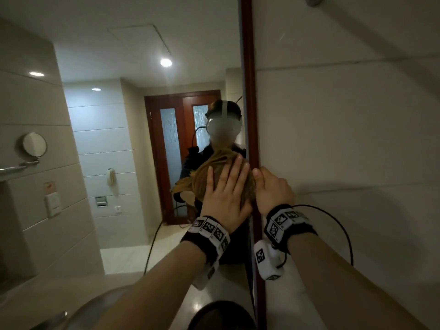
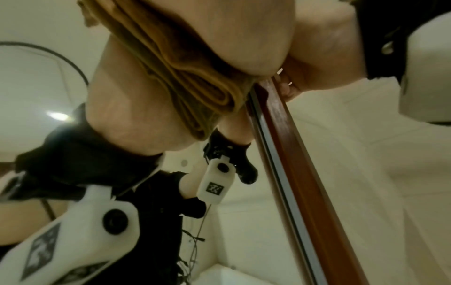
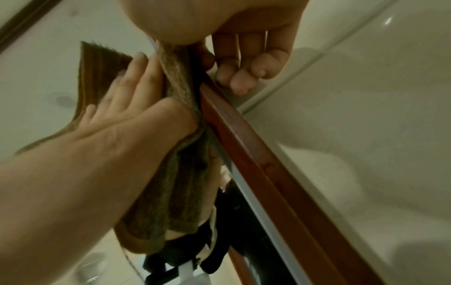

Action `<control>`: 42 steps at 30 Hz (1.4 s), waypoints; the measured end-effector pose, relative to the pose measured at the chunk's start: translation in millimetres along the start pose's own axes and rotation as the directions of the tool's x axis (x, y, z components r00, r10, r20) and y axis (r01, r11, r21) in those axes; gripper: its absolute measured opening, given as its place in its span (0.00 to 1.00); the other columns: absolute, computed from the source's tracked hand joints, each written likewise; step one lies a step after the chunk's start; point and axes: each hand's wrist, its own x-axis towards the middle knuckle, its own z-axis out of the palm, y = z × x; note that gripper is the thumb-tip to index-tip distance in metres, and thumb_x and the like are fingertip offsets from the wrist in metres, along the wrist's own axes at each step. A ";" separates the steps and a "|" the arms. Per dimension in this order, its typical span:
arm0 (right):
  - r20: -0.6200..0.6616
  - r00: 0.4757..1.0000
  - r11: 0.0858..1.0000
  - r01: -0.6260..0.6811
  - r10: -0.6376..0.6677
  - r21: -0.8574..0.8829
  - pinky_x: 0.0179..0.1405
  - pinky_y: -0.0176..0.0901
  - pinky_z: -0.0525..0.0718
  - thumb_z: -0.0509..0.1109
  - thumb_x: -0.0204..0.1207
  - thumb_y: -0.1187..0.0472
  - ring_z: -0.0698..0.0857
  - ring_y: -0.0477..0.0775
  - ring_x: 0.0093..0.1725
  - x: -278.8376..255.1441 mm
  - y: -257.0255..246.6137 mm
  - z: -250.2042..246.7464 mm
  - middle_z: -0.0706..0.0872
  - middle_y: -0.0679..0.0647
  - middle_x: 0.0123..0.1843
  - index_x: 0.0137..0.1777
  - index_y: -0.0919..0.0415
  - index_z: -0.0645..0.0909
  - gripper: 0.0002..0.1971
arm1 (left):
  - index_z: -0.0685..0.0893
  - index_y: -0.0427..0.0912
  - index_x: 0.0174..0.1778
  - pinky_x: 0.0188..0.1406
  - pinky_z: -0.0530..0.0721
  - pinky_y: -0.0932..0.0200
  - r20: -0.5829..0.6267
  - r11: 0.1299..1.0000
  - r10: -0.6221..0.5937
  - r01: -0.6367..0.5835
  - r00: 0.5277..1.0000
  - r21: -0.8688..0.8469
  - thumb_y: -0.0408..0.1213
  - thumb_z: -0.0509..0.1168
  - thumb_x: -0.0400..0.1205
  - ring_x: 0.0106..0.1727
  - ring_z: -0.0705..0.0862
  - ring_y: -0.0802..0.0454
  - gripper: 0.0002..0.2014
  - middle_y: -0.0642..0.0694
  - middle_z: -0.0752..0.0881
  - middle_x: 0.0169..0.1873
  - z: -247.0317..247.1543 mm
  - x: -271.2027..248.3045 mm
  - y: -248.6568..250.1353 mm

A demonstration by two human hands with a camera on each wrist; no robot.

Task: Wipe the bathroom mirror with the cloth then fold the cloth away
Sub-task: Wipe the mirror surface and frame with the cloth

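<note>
Clearly the wiping is under way and the folding has not begun: the cloth [image 1: 201, 182] is bunched, not folded, and pressed against the mirror [image 1: 119, 139] close to its right edge, just beside the wooden frame [image 1: 250, 91]. How much of the glass is already clean cannot be judged; no streaks or marks show plainly, so I would guess a good part of the wipe is left, then the fold and putting away.

The left hand [image 1: 225, 194] lies flat on the cloth with fingers straight and spread, palm pushing it onto the glass, forearm reaching up and forward. Its grip is open; it presses and does not clutch. The wrist views show the cloth squeezed in folds between that palm and the glass, its lower end hanging free.

The right hand [image 1: 271, 189] sits at the frame, thumb up along the wood. In the right wrist view its fingers [image 3: 240, 77] curl loosely by the frame on the wall side; whether they pinch the cloth's edge there is unclear.
</note>
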 end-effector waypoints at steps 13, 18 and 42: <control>0.016 1.000 0.999 0.013 -0.012 -0.039 0.40 0.51 0.82 0.36 0.83 0.36 0.79 0.60 0.38 2.1 3.9 -1.1 0.86 0.58 0.46 0.59 0.48 0.75 0.29 | 0.51 0.50 0.86 0.80 0.46 0.36 0.241 0.996 0.059 -0.042 0.969 -0.075 0.53 0.54 0.83 0.77 0.71 0.46 0.35 0.54 0.49 0.83 54.5 -111.9 25.1; 0.009 1.000 0.999 0.010 -0.009 -0.035 0.40 0.50 0.80 0.36 0.83 0.37 0.79 0.60 0.39 1.3 2.3 -1.1 0.87 0.58 0.47 0.57 0.49 0.75 0.28 | 0.39 0.49 0.86 0.81 0.37 0.34 -0.059 0.982 -0.180 0.176 0.982 -0.062 0.54 0.45 0.86 0.86 0.46 0.47 0.34 0.49 0.37 0.85 -12.9 21.4 -3.4; -0.078 0.982 0.950 0.145 -0.172 -0.275 0.34 0.46 0.72 0.35 0.82 0.35 0.80 0.60 0.37 51.5 -39.1 -56.4 0.86 0.59 0.45 0.48 0.55 0.77 0.33 | 0.45 0.48 0.87 0.81 0.43 0.32 -0.211 0.992 -0.095 0.111 0.973 0.065 0.56 0.49 0.85 0.86 0.46 0.46 0.36 0.45 0.44 0.86 -53.8 89.9 -37.2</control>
